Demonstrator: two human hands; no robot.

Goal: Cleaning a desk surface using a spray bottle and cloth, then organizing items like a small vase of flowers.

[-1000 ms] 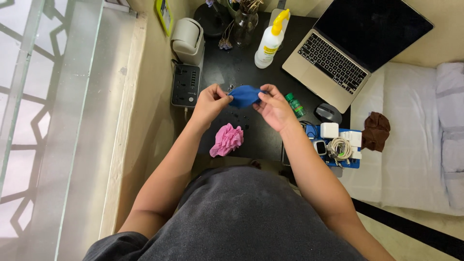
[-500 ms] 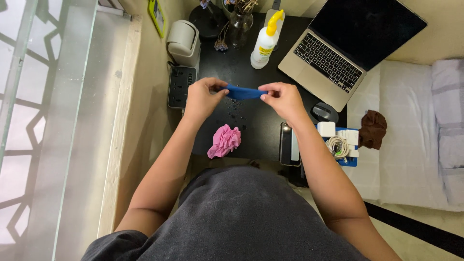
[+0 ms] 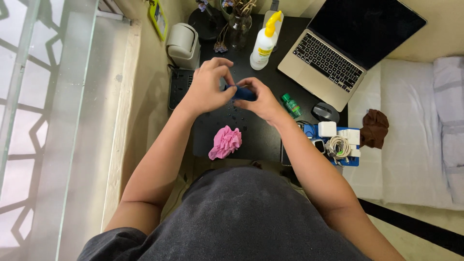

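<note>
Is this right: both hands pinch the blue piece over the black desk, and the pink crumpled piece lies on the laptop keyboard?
Not quite. In the head view the pink piece lies on the black desk, near its front edge, well apart from the laptop. The rest holds: left hand and right hand both pinch the blue piece.

Blue cloth (image 3: 243, 93); pink crumpled cloth (image 3: 225, 141); black desk (image 3: 256, 130); brown cloth (image 3: 375, 128); white glue bottle (image 3: 264, 46), yellow cap.

My hands (image 3: 232, 92) cover most of the blue piece (image 3: 241, 94); my right wrist hides the phone; the laptop (image 3: 353, 43) runs off the top edge.
</note>
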